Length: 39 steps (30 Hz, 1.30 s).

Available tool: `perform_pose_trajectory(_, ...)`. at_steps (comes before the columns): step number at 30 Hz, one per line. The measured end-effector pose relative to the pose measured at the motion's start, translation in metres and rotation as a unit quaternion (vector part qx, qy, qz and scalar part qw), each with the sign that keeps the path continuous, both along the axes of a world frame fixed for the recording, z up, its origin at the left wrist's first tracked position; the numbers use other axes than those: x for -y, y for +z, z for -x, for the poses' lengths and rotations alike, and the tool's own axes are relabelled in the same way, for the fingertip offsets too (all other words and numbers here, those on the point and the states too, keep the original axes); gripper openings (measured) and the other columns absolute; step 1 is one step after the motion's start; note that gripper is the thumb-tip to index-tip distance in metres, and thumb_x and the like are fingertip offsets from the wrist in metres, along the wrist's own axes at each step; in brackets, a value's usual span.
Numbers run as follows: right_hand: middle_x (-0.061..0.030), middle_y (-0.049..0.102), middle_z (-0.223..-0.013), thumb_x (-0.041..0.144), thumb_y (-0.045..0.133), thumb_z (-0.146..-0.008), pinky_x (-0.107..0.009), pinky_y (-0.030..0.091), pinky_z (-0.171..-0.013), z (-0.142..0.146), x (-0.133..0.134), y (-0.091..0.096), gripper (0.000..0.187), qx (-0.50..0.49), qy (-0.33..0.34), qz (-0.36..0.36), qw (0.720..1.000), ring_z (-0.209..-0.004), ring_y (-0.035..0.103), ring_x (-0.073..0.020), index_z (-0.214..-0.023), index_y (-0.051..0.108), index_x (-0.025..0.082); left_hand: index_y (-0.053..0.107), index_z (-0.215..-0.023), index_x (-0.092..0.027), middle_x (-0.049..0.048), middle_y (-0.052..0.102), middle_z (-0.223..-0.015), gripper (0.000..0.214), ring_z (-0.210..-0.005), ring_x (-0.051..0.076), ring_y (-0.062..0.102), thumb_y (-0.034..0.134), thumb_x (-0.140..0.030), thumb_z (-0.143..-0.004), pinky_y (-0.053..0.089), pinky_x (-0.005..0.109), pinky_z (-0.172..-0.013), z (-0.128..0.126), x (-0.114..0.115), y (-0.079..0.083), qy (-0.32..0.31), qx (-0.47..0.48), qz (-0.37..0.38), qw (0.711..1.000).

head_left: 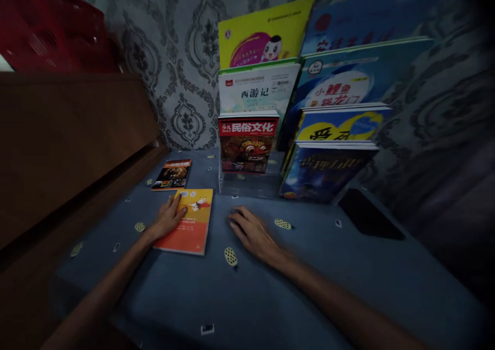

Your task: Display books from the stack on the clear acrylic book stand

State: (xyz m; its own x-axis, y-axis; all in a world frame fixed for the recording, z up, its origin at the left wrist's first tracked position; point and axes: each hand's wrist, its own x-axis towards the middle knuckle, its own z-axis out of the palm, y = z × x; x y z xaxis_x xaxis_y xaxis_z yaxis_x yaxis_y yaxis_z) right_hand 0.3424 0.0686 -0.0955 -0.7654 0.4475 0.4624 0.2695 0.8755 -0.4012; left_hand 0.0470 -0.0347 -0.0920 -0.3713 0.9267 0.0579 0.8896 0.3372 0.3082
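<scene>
A yellow and orange book (195, 226) lies on the cloth-covered table. On the upper left part of its cover rests my left hand (167, 220), thumb and forefinger apart; the other fingers are partly hidden near the book's left edge. My right hand (253, 235) is just right of the book, apart from it, its fingers loosely bent and slightly blurred, with nothing in them. A smaller dark book with an orange top (172, 175) lies behind my left hand.
A clear stand (251, 185) at the back holds a red-topped book (249, 144) and several others. To its right stand more books, a dark blue one (327, 172) in front. A black flat object (371, 216) lies at right. A wooden cabinet (73, 144) borders the left side.
</scene>
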Motion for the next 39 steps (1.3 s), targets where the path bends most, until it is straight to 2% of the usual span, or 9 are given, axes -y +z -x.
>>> perform_pose_trajectory(3, -0.0137, 0.056, -0.132, 0.027, 0.043, -0.099, -0.044, 0.050, -0.101, -0.001, 0.001, 0.000, 0.030, -0.023, -0.019, 0.029, 0.999, -0.121, 0.057, -0.0241, -0.124, 0.058, 0.020, 0.030, -0.151, -0.008, 0.0237, 0.028, -0.157, 0.073, -0.148, 0.034, 0.023, 0.036, -0.053, -0.094, 0.023, 0.053, -0.118, -0.039, 0.010, -0.009, -0.039, 0.027, -0.045, 0.998)
perform_pose_trajectory(7, -0.0170, 0.055, -0.135, 0.026, 0.046, -0.097, -0.051, 0.046, -0.104, -0.004, 0.005, 0.007, 0.029, -0.041, -0.035, 0.002, 0.999, -0.128, 0.051, -0.0283, -0.120, 0.060, 0.017, 0.032, -0.149, -0.008, 0.0230, 0.022, -0.160, 0.073, -0.148, 0.034, 0.021, 0.043, -0.053, -0.093, 0.026, 0.052, -0.118, -0.096, 0.018, -0.022, -0.075, 0.073, -0.111, 0.988)
perform_pose_trajectory(12, -0.0163, 0.062, -0.127, 0.016, 0.042, -0.095, -0.047, 0.044, -0.108, 0.001, 0.029, 0.028, 0.032, 0.014, 0.027, -0.022, 0.999, -0.123, 0.055, -0.0258, -0.122, 0.058, 0.013, 0.028, -0.151, -0.014, 0.0180, 0.026, -0.160, 0.059, -0.149, 0.028, 0.020, 0.039, -0.034, -0.096, 0.025, 0.052, -0.119, -0.136, 0.016, -0.029, -0.154, 0.114, -0.142, 0.971)
perform_pose_trajectory(17, -0.0213, 0.054, -0.140, 0.022, 0.037, -0.099, -0.049, 0.038, -0.114, 0.003, 0.038, 0.032, 0.043, 0.086, 0.011, 0.011, 0.996, -0.136, 0.046, -0.0276, -0.138, 0.046, 0.007, 0.024, -0.152, -0.016, 0.0176, 0.028, -0.159, 0.058, -0.149, 0.027, 0.021, 0.037, -0.027, -0.096, 0.024, 0.054, -0.119, -0.133, 0.009, -0.017, -0.215, 0.073, -0.128, 0.965)
perform_pose_trajectory(21, -0.0253, 0.043, -0.149, 0.028, 0.043, -0.098, -0.049, 0.033, -0.118, -0.019, 0.028, 0.023, 0.050, 0.111, -0.025, 0.027, 0.993, -0.143, 0.035, -0.0298, -0.140, 0.045, 0.001, 0.028, -0.150, -0.015, 0.0183, 0.033, -0.157, 0.055, -0.148, 0.028, 0.025, 0.035, -0.034, -0.099, 0.025, 0.054, -0.119, -0.134, 0.009, -0.010, -0.207, 0.026, -0.125, 0.970)
perform_pose_trajectory(25, -0.0219, 0.043, -0.150, 0.030, 0.043, -0.098, -0.051, 0.034, -0.117, -0.047, 0.021, 0.011, 0.049, 0.090, -0.080, 0.030, 0.992, -0.142, 0.037, -0.0278, -0.141, 0.047, 0.007, 0.030, -0.149, -0.015, 0.0181, 0.035, -0.156, 0.054, -0.147, 0.027, 0.028, 0.032, -0.037, -0.101, 0.027, 0.053, -0.118, -0.139, 0.010, -0.009, -0.196, 0.016, -0.127, 0.972)
perform_pose_trajectory(29, -0.0173, 0.048, -0.148, 0.032, 0.041, -0.099, -0.052, 0.038, -0.114, -0.060, 0.021, 0.002, 0.044, 0.056, -0.095, 0.010, 0.994, -0.140, 0.041, -0.0262, -0.138, 0.051, 0.014, 0.033, -0.148, -0.013, 0.0187, 0.035, -0.155, 0.054, -0.147, 0.029, 0.028, 0.034, -0.038, -0.100, 0.029, 0.053, -0.117, -0.136, 0.009, -0.006, -0.194, 0.012, -0.116, 0.974)
perform_pose_trajectory(35, -0.0179, 0.048, -0.148, 0.031, 0.040, -0.098, -0.054, 0.037, -0.113, -0.059, 0.025, 0.004, 0.046, 0.071, -0.098, 0.025, 0.992, -0.141, 0.040, -0.0280, -0.139, 0.050, 0.012, 0.035, -0.146, -0.009, 0.0205, 0.038, -0.153, 0.060, -0.146, 0.032, 0.029, 0.040, -0.043, -0.097, 0.031, 0.052, -0.116, -0.129, 0.000, 0.002, -0.196, -0.007, -0.084, 0.977)
perform_pose_trajectory(39, -0.0185, 0.046, -0.149, 0.031, 0.041, -0.097, -0.054, 0.033, -0.115, -0.063, 0.035, 0.005, 0.049, 0.087, -0.090, 0.035, 0.992, -0.143, 0.036, -0.0288, -0.140, 0.048, 0.008, 0.031, -0.147, -0.004, 0.0225, 0.031, -0.156, 0.063, -0.148, 0.031, 0.024, 0.034, -0.044, -0.098, 0.027, 0.050, -0.117, -0.132, 0.008, 0.001, -0.198, -0.008, -0.064, 0.978)
